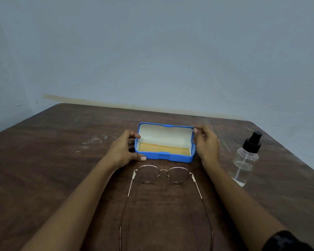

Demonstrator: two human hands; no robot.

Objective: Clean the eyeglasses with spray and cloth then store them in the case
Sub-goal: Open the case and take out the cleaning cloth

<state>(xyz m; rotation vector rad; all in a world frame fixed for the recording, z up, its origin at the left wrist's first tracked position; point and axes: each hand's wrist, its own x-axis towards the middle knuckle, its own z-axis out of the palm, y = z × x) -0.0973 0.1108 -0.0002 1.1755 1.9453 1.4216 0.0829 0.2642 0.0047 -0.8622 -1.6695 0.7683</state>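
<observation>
Dark wooden surface (43,160): left hand (123,149) and right hand (206,144), fingers (132,135) curled, grip the open blue plastic case (170,157); wire-rimmed round eyeglasses (164,173) at its six o'clock, clear spray bottle (246,160) at three.

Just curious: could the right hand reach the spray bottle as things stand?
Probably yes. The bottle stands just right of the right hand, nothing between them; the hand must first release the case.

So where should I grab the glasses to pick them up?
Pinch the thin gold round-lens wire eyeglasses at a hinge corner, from above on the near side: the arms are unfolded toward you, and the lenses stay unsmudged.
</observation>
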